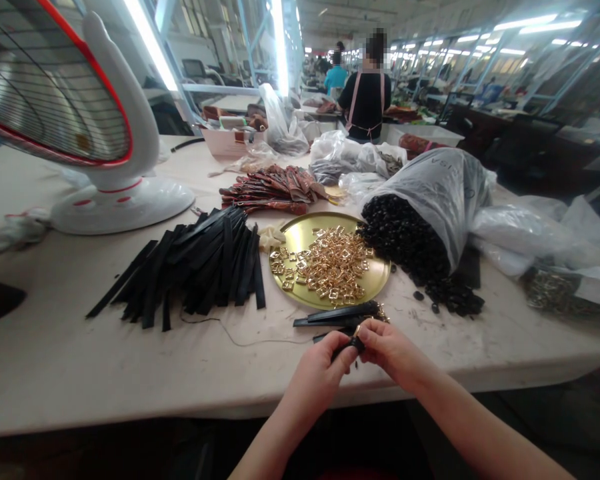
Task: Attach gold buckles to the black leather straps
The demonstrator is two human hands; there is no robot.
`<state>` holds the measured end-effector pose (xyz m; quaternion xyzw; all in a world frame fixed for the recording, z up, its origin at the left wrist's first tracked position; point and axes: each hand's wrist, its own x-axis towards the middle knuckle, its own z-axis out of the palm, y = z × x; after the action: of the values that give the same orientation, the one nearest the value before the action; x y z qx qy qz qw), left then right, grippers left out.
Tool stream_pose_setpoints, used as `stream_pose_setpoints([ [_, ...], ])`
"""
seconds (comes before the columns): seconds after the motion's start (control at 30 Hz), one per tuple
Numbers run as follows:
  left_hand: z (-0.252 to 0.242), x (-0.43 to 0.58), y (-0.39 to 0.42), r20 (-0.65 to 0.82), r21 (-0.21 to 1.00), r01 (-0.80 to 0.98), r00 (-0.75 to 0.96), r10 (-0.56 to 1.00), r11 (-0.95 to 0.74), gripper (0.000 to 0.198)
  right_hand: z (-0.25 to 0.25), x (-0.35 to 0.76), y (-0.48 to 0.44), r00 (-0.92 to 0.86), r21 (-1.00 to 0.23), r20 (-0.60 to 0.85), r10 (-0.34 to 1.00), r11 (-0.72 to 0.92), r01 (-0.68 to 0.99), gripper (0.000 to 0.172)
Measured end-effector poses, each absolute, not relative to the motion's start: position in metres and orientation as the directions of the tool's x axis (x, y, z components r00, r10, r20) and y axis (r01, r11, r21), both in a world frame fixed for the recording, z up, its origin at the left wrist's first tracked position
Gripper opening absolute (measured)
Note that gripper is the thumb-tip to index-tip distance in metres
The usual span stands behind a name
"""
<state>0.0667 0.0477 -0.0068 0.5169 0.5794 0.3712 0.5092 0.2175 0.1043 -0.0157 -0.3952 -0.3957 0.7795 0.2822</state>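
Close to the table's front edge, my left hand (pixel 335 353) is closed on a black strap (pixel 353 343), most of it hidden by the fingers. My right hand (pixel 387 343) pinches a small gold buckle (pixel 358 329) at the strap's end; the two hands nearly touch. Just beyond them lies a small stack of black straps (pixel 337 315) with gold buckles at their right ends. Behind that stack, a round gold tray (pixel 293 230) carries a heap of loose gold buckles (pixel 335 263). A large pile of black strips (pixel 195 267) is fanned out left of the tray.
An open plastic bag (pixel 443 193) spills small black pieces (pixel 405 233) right of the tray. A white fan (pixel 125 203) stands at the left. Brown-red strips (pixel 275 189) and plastic bags lie behind. A person (pixel 367 100) in an apron stands farther back.
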Motion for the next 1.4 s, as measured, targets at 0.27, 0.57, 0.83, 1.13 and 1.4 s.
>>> stream_pose_setpoints([
  [0.27,-0.009,0.069,0.044,-0.197,0.95,0.259,0.066,0.978,0.174,0.021,-0.008,0.222,0.106,-0.58,-0.974,-0.225,0.783,-0.205,0.101,0.026],
  [0.57,-0.004,0.057,0.034,-0.336,0.941,0.063,0.244,0.91,0.331,0.027,-0.011,0.227,0.102,-0.437,-0.982,-0.172,0.883,-0.118,0.148,0.033],
  [0.83,-0.005,0.07,0.03,-0.301,0.954,0.061,0.24,0.923,0.295,0.026,-0.013,0.228,0.087,-0.467,-0.979,-0.183,0.865,-0.117,0.167,0.028],
  [1.13,-0.012,0.072,0.025,-0.287,0.956,0.119,0.206,0.936,0.267,0.018,-0.02,0.223,0.072,-0.357,-0.96,-0.063,0.932,0.041,0.276,0.018],
  [1.4,-0.023,0.078,0.025,-0.372,0.928,0.05,0.179,0.911,0.369,0.035,-0.017,0.232,0.074,-0.517,-0.948,-0.228,0.825,-0.066,0.313,0.012],
])
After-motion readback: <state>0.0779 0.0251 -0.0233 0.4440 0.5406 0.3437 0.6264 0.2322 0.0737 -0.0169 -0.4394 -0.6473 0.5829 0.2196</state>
